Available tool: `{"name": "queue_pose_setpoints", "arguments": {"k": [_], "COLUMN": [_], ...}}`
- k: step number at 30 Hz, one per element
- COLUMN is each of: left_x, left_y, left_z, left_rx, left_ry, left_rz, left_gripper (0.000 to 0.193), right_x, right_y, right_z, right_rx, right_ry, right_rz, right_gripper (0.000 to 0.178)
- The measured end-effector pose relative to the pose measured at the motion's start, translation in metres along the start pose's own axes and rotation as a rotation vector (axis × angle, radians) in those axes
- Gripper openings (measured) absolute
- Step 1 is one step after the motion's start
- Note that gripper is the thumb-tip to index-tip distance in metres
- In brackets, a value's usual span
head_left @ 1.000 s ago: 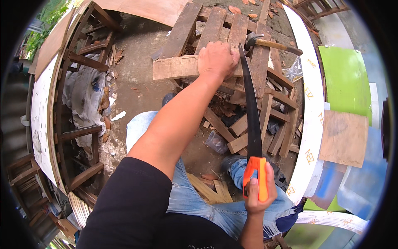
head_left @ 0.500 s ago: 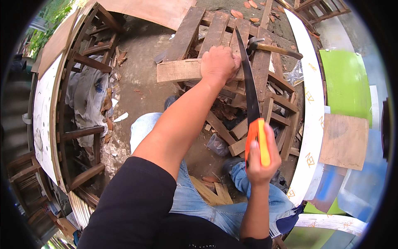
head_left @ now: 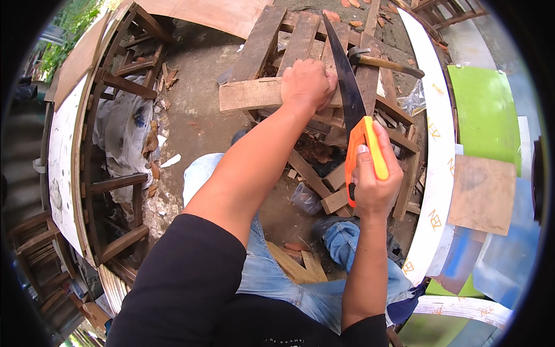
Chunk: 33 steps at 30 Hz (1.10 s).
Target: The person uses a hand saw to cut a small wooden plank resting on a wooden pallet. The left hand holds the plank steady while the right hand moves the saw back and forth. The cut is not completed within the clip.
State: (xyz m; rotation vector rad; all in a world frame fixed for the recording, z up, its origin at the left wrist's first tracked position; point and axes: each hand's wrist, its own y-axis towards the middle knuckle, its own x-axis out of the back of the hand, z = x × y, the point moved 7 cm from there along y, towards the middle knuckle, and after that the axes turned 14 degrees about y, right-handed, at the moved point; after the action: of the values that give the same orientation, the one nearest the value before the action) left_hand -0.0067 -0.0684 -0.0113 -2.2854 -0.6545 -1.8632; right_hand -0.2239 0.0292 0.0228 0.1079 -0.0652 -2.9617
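Note:
My left hand (head_left: 310, 84) grips a pale wooden board (head_left: 248, 95) from above, near its right end. The board lies across a low slatted wooden bench (head_left: 299, 43). In my right hand (head_left: 377, 176) is a handsaw (head_left: 348, 87) with an orange and yellow handle. Its dark blade points away from me, beside the board's right end and close to my left fingers; whether the teeth touch the wood I cannot tell. A claw hammer (head_left: 386, 63) with a wooden handle rests on the bench, right of the blade.
Wood offcuts (head_left: 335, 199) and a clear plastic cup (head_left: 306, 199) lie below the bench. A long white panel (head_left: 437, 144) stands along the right, with a green sheet (head_left: 484, 118) beyond it. Wooden frames (head_left: 130, 87) line the left. Dry leaves litter the ground.
My right hand has pushed the saw forward, away from me, so its handle sits nearer the board. My left hand stays on the board.

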Motion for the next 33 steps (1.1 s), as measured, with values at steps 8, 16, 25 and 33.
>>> {"name": "queue_pose_setpoints", "arguments": {"k": [8, 16, 25, 33], "left_x": [-0.008, -0.006, -0.009, -0.004], "left_y": [-0.001, 0.01, 0.008, 0.002], "left_z": [0.0, 0.004, 0.002, 0.001], "left_rx": [0.001, 0.016, 0.023, 0.007], "left_ry": [-0.001, 0.067, 0.08, 0.025], "left_rz": [0.013, -0.018, -0.08, -0.11], "left_gripper": [0.037, 0.031, 0.032, 0.029], "right_x": [0.047, 0.008, 0.012, 0.055], "right_y": [-0.15, -0.035, -0.029, -0.077], "right_z": [0.037, 0.005, 0.01, 0.063], "right_rx": [0.084, 0.124, 0.109, -0.025], "right_ry": [-0.248, -0.23, -0.07, 0.075], "right_rz": [-0.019, 0.021, 0.002, -0.144], "right_gripper": [0.05, 0.049, 0.049, 0.051]}}
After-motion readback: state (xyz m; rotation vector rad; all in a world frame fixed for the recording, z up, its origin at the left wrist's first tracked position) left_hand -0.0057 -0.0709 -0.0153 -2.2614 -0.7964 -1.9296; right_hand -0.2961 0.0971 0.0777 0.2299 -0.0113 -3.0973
